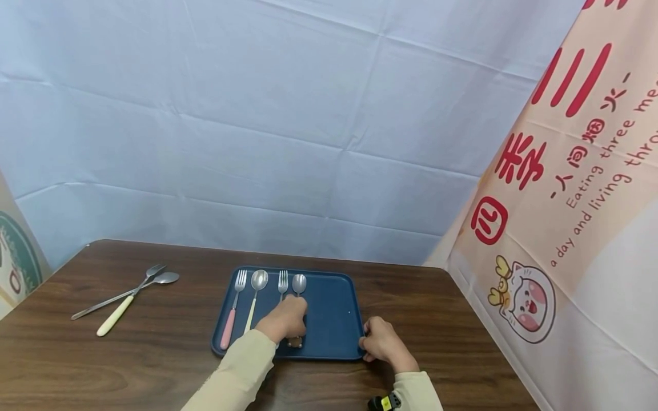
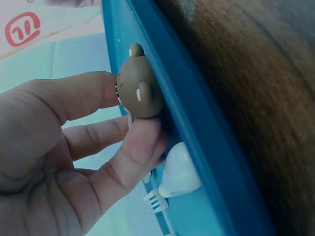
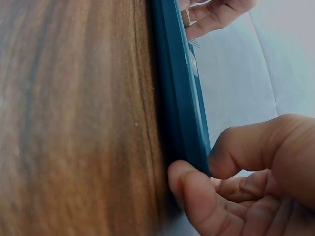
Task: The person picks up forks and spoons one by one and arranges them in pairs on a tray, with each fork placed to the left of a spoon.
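Observation:
My left hand [image 1: 285, 318] pinches the brown bear-head handle end [image 2: 140, 88] of a small spoon [image 1: 299, 283], which lies on a blue tray [image 1: 331, 317]. Just left of that spoon is a small fork [image 1: 283, 281], its lower part hidden by the hand. A white rounded handle end [image 2: 181, 169] shows beside the fingers in the left wrist view. Further left on the tray lie a pink-handled fork [image 1: 228, 328] and a cream-handled spoon [image 1: 259, 279]. At the tray's front right corner, my right hand [image 1: 382, 342] grips the rim [image 3: 194, 118] between thumb and fingers.
On the left of the brown wooden table [image 1: 169, 365], a metal fork [image 1: 103, 302] and a spoon with a pale yellow handle [image 1: 115, 315] lie crossed. A pale cloth [image 1: 257, 142] hangs behind the table, and a printed banner [image 1: 581, 228] hangs on the right.

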`<state>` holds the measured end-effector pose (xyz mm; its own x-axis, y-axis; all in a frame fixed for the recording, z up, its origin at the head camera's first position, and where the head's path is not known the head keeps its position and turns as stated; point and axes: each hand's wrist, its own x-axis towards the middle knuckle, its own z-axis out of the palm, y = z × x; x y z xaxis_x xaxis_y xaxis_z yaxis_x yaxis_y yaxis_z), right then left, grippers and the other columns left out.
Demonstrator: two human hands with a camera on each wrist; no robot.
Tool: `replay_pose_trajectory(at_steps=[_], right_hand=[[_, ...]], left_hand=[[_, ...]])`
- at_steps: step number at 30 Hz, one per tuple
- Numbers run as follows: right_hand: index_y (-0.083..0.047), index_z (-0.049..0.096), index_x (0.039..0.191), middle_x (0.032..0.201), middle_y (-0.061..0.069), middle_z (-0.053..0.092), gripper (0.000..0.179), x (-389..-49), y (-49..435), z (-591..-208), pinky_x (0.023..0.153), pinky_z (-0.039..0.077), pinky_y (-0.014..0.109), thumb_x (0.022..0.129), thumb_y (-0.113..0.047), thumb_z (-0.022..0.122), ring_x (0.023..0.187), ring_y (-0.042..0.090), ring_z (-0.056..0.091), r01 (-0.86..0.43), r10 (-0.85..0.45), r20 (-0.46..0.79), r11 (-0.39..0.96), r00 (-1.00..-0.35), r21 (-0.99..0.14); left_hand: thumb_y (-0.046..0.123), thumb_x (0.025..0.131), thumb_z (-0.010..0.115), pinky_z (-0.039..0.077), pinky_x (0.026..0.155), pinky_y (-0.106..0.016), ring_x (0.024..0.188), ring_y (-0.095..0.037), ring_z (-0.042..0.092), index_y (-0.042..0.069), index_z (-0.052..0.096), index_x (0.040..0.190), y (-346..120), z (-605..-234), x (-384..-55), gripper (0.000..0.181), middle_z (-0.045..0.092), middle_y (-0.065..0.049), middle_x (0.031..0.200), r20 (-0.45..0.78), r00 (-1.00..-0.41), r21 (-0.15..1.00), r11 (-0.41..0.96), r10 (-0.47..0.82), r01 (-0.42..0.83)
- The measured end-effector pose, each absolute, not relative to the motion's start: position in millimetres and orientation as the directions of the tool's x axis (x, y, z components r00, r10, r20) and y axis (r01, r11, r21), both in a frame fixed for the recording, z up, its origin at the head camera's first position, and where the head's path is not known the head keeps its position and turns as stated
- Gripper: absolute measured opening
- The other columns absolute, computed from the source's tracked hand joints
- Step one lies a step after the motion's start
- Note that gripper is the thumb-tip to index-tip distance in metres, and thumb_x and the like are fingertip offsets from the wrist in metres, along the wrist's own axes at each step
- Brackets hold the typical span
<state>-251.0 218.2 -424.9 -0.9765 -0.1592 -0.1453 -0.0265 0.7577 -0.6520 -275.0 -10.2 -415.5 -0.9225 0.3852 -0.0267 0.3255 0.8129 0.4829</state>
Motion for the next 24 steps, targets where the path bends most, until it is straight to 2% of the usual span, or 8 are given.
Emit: replay_pose_trajectory(at_steps=[3, 7, 11, 13, 17, 24], right_hand=[[0.006, 0.051, 0.088, 0.066, 0.012, 0.053, 0.01, -251, 218, -424, 0.048, 0.049, 0.03, 0.08, 0.009, 0.055, 0.044, 0.015, 0.057, -0.03, -0.166, -0.147, 0.757, -0.975, -0.653], [0.006, 0.051, 0.088, 0.063, 0.012, 0.053, 0.01, -249, 218, -423, 0.047, 0.049, 0.029, 0.08, 0.009, 0.055, 0.043, 0.015, 0.057, -0.033, -0.165, -0.141, 0.755, -0.976, -0.655], [0.006, 0.051, 0.089, 0.062, 0.011, 0.054, 0.011, -249, 217, -424, 0.046, 0.049, 0.029, 0.079, 0.009, 0.056, 0.043, 0.015, 0.057, -0.031, -0.157, -0.133, 0.752, -0.979, -0.658], [0.006, 0.051, 0.089, 0.062, 0.011, 0.054, 0.012, -248, 216, -424, 0.046, 0.049, 0.029, 0.079, 0.009, 0.056, 0.043, 0.016, 0.057, -0.027, -0.151, -0.133, 0.751, -0.98, -0.66], [0.006, 0.051, 0.089, 0.061, 0.011, 0.054, 0.012, -249, 217, -424, 0.046, 0.049, 0.029, 0.079, 0.008, 0.056, 0.043, 0.016, 0.057, -0.023, -0.148, -0.135, 0.751, -0.98, -0.659], [0.005, 0.05, 0.088, 0.061, 0.011, 0.053, 0.011, -250, 218, -426, 0.047, 0.049, 0.029, 0.079, 0.008, 0.055, 0.043, 0.015, 0.056, -0.021, -0.154, -0.147, 0.757, -0.977, -0.654]], left_hand=[[-0.002, 0.071, 0.066, 0.037, 0.056, -0.034, 0.068, -0.021, 0.042, 0.006, 0.057, 0.067, -10, -416, -275, 0.013, 0.047, -0.007, 0.071, -0.02, -0.922, 0.472, 0.817, 0.386, 0.331], [0.003, 0.073, 0.068, 0.04, 0.058, -0.036, 0.069, -0.021, 0.043, 0.005, 0.058, 0.07, -9, -413, -272, 0.011, 0.049, -0.008, 0.076, -0.01, -0.928, 0.437, 0.837, 0.372, 0.33], [0.008, 0.075, 0.069, 0.042, 0.057, -0.038, 0.071, -0.021, 0.045, 0.005, 0.063, 0.08, -9, -408, -267, 0.008, 0.051, -0.009, 0.082, -0.007, -0.933, 0.391, 0.859, 0.361, 0.329], [0.01, 0.075, 0.07, 0.044, 0.057, -0.038, 0.072, -0.02, 0.048, 0.005, 0.065, 0.087, -10, -407, -267, 0.013, 0.053, -0.009, 0.084, 0.009, -0.929, 0.363, 0.864, 0.37, 0.347], [0.011, 0.075, 0.07, 0.048, 0.062, -0.038, 0.076, -0.018, 0.051, 0.006, 0.068, 0.098, -16, -406, -267, 0.024, 0.057, -0.009, 0.09, 0.067, -0.905, 0.309, 0.854, 0.42, 0.419], [0.022, 0.074, 0.075, 0.049, 0.068, -0.037, 0.077, -0.018, 0.052, 0.011, 0.07, 0.1, -25, -405, -267, 0.029, 0.056, -0.006, 0.09, 0.095, -0.848, 0.195, 0.825, 0.522, 0.53]])
